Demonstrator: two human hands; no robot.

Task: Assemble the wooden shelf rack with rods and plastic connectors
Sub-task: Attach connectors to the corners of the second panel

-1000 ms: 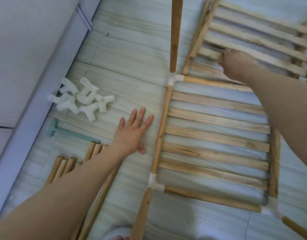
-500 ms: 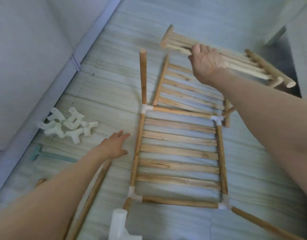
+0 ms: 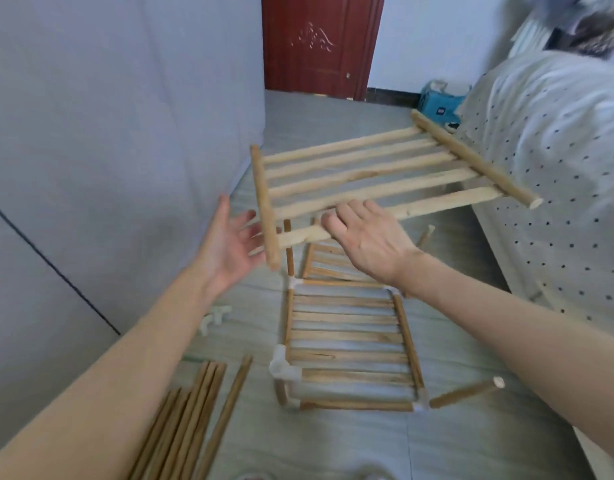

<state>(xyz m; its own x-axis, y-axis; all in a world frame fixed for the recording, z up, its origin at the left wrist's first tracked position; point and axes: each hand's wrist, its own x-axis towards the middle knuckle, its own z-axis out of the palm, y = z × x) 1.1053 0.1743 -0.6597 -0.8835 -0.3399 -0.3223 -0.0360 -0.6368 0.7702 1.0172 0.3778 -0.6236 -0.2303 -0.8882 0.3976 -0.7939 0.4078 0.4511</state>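
My right hand (image 3: 371,244) grips the raised slatted shelf panel (image 3: 378,178) by its near slat. My left hand (image 3: 229,244), fingers spread wide, reaches beside the panel's end rod, above the assembled frame (image 3: 350,344) on the floor.

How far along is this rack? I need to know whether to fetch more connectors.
Done: one slatted shelf lies on the floor with white connectors at its corners and rods plugged in. In hand: the right hand grips a second slatted shelf in the air, the open left hand beside its end. Left: loose rods, spare connectors and another panel on the floor.
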